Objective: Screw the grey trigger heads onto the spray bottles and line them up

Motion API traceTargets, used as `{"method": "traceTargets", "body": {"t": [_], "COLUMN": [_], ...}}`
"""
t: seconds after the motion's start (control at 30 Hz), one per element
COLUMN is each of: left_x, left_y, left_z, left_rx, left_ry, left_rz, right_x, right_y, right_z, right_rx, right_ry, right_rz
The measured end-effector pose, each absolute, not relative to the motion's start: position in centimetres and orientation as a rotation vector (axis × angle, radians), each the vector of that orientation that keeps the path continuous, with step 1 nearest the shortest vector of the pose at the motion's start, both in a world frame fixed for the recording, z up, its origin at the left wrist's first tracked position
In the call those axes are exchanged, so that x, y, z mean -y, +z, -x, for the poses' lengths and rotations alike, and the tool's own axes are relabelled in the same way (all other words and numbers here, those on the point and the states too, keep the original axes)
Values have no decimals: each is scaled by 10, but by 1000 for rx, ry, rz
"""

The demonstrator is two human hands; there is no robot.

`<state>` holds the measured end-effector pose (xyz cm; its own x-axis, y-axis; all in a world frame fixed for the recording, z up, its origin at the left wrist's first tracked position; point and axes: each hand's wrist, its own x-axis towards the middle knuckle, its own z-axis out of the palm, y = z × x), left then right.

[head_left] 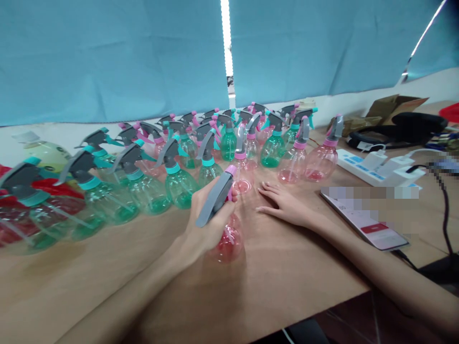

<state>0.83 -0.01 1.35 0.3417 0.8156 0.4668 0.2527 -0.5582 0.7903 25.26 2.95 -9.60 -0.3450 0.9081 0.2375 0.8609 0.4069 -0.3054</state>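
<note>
My left hand (205, 227) is wrapped around the neck of a pink spray bottle (228, 244) with a grey and pink trigger head. The bottle's clear body shows below my fingers, close to the tabletop; red-pink shows in its lower part. My right hand (285, 203) lies flat on the table, fingers apart, holding nothing. Just beyond the hands stands another pink spray bottle (243, 179). A green spray bottle (181, 188) is among several to the left of my left hand. Two more pink bottles, one being this pink bottle (292, 165), stand beyond my right hand.
Rows of spray bottles fill the back of the brown table (287, 272). At right are a tablet or phone (376, 229), a white power strip (362, 167) with plugs and cables, black headphones (418, 125) and a cardboard box (392, 111). A blue curtain (143, 57) hangs behind.
</note>
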Motion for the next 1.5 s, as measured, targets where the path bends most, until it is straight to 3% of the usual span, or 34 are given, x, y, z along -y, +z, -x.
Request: {"method": "traceTargets", "body": {"t": [1.5], "left_x": [-6], "left_y": [3], "left_z": [-6], "left_rx": [-909], "left_ry": [1137], "left_rz": [-2003], "right_x": [-29], "right_y": [-97], "right_z": [-253], "right_rx": [2272], "right_ry": [156], "right_rz": [1505]}}
